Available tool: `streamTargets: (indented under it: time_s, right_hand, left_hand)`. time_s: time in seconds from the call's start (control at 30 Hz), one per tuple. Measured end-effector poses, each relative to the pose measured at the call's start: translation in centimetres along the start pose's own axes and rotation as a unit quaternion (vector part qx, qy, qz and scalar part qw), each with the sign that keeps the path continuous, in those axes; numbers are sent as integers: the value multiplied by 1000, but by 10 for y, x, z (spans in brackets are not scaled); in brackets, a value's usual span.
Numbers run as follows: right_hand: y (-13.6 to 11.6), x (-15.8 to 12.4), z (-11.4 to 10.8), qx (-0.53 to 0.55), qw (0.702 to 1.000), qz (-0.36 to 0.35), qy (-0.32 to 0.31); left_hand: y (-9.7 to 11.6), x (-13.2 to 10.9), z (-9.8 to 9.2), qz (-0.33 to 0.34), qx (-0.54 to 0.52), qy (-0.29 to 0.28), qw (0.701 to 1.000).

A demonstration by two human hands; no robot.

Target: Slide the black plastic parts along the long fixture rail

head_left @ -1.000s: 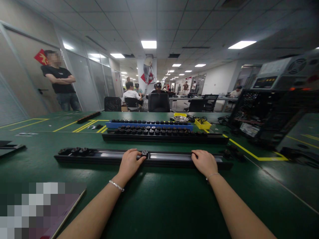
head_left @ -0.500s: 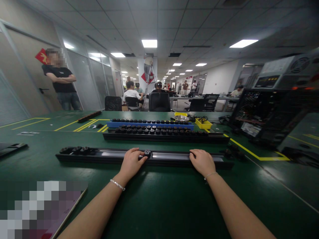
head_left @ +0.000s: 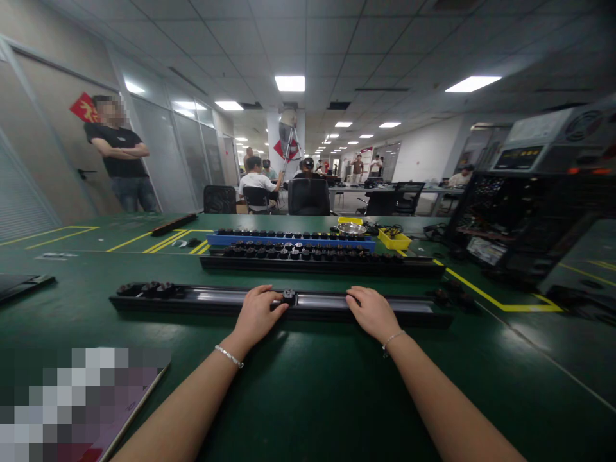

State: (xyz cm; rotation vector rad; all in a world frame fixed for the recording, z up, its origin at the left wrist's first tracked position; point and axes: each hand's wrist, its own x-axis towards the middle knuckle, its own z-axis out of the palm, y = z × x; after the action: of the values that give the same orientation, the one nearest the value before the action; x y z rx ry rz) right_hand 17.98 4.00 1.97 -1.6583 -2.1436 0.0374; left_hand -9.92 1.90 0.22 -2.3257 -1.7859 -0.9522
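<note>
**Off-centre force on a small module in a rail**

At the middle of the near black rail (head_left: 320, 314) sits a small black module (head_left: 289, 296). The left hand (head_left: 255, 316) has thumb and forefinger at the module's left side; whether they clamp it cannot be told. The right hand (head_left: 373, 312) lies across the rail's right half, its grip likewise unclear. Uneven finger pressure could tilt or jam the module; a hard push could skid the rail across the green tabletop (head_left: 308, 391).
</note>
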Motion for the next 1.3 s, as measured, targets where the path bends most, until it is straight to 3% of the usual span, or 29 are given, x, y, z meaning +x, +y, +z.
streamTargets:
  time_s: [0.4,0.7,1.3]
  right_hand:
    - [-51,-5,17,63,995,-66,-33]
    - [-72,-3,26,80,994,-40,-69]
    - [-91,-2,36,75,996,45,-2]
  left_hand:
    - [2,-1,1,29,-1,1,1000]
    - [3,-2,2,47,-21,-8,999]
    - [8,-4,0,68,-23,-69,995]
